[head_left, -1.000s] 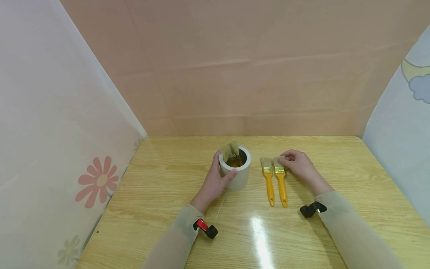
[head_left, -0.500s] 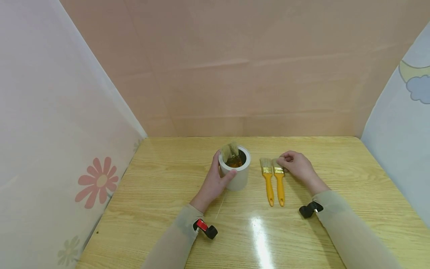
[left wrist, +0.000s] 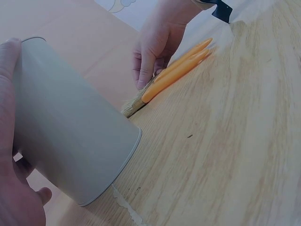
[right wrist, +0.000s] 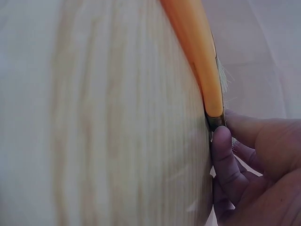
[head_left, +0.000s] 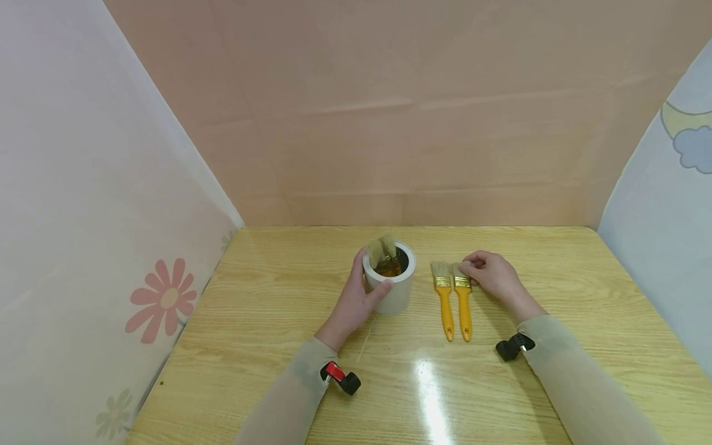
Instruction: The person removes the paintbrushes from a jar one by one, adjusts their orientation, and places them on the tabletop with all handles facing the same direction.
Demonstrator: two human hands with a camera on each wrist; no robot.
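Note:
A pale cylindrical can (head_left: 396, 301) stands upright on the wooden table, with my left hand (head_left: 353, 303) gripping its left side, thumb in front. Inside it, paintbrushes (head_left: 376, 253) lean bristles up, their handles mostly hidden by the wall. To the right, two orange-handled paintbrushes lie side by side, bristles away from me. The nearer to the can is the left paintbrush (head_left: 446, 306). My right hand (head_left: 495, 277) pinches the right paintbrush (head_left: 464, 309) at its bristle end. In the right wrist view, thumb and fingers (right wrist: 225, 157) meet close by that brush's metal band.
The wooden table (head_left: 267, 321) runs back to a beige cloth wall (head_left: 345, 154). Pale printed cloth walls border it left (head_left: 100, 204) and right (head_left: 667, 241). Black wrist mounts (head_left: 349, 383) sit on both sleeves.
The right paintbrush's handle end has swung slightly left, so it now lies nearly parallel to the left one. My right hand shifted slightly left with it; my left hand and the can stayed still.

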